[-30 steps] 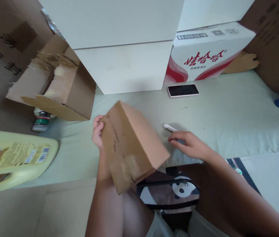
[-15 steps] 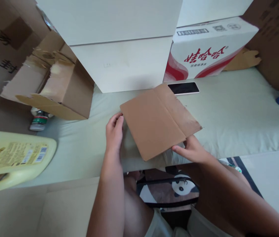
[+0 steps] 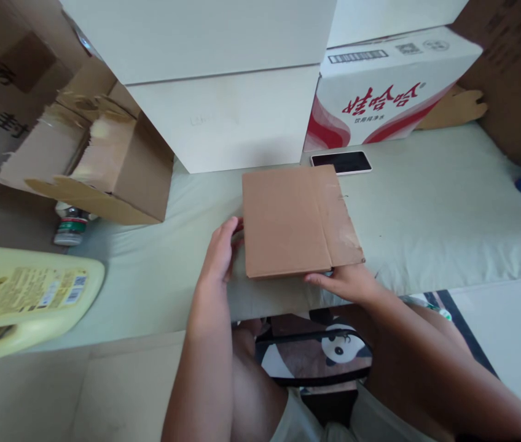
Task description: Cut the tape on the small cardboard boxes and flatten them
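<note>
A brown cardboard piece (image 3: 283,221) is held over the pale green cloth, its near edge facing me. A crease runs down its right part, and the strip beyond it looks scuffed. At its left edge is my left hand (image 3: 220,252), with fingers curled and their tips partly hidden behind the cardboard. My right hand (image 3: 348,283) grips the near right corner, thumb along the near edge and the other fingers out of sight underneath. Just past the far right corner lies a phone (image 3: 343,162) with a dark screen.
White boxes (image 3: 223,123) stand behind, beside a red-and-white printed carton (image 3: 380,104). On the left are an opened cardboard box (image 3: 143,166), a bottle (image 3: 71,226) and a yellow jug (image 3: 34,294). A panda-print bag (image 3: 316,356) sits below, between my legs.
The cardboard piece has turned so its sides run squarer to me, and its near left corner has swung up. My left hand has shifted right with it; my right hand has moved slightly left.
</note>
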`<state>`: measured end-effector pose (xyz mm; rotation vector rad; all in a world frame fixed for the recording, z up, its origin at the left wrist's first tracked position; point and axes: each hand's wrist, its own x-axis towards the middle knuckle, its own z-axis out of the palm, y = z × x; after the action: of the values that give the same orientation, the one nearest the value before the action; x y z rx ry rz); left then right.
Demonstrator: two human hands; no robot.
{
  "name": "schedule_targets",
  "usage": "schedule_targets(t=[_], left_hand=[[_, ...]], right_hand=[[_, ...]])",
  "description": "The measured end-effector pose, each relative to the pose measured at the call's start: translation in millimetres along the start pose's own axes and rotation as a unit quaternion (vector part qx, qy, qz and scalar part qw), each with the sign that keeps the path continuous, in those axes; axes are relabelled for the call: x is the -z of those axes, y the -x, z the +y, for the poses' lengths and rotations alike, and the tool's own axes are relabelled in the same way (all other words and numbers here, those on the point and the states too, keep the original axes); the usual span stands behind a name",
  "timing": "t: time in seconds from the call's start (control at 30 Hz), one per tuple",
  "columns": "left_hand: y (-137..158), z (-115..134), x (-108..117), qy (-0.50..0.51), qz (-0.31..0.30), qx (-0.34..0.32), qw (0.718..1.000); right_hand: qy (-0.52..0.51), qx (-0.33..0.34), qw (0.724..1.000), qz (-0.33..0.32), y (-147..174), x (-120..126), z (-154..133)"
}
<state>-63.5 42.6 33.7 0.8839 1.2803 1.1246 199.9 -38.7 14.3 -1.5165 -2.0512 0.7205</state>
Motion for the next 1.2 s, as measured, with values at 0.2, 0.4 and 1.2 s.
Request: schedule_targets(t=[0.2,0.4,1.2], left_hand=[[3,4,-10,0.072,-0.028,0.021,0.997],[3,4,-14,0.045,-0.038,0.050,0.997],[5,-10,18,-0.085,-0.110,0.004,0.990]], right_hand=[[-0.013,0.022,1.000,-0.016,1,0,-1],[-0.011,0.019,1.000,-0.016,0,-1,-3],[-0.074,-0.050,0.990,0.106,-12,4,2]])
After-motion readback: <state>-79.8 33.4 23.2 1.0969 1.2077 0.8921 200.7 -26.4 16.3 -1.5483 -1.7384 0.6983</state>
